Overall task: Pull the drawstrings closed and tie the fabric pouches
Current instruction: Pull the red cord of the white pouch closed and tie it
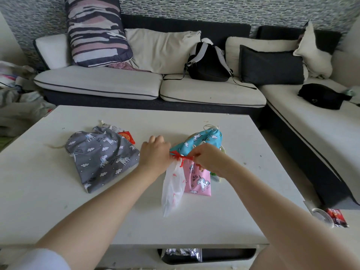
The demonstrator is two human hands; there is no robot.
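Both hands, left point(154, 155) and right point(207, 159), pinching the red drawstring point(182, 157) at the neck of the white pouch point(172, 190), near the tabletop point(58, 201) middle. Best pulled evenly outward, keeping the gathered neck tight before knotting.

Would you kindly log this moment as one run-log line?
step: tying red drawstring | pouch: white, held up | left hand: pinching cord | right hand: pinching cord | grey pouch: lying on table

arms: I see both bare forearms reaching from the lower corners to frame centre | left hand point(154, 155): fingers curled, knuckles up | right hand point(209, 159): fingertips pinched
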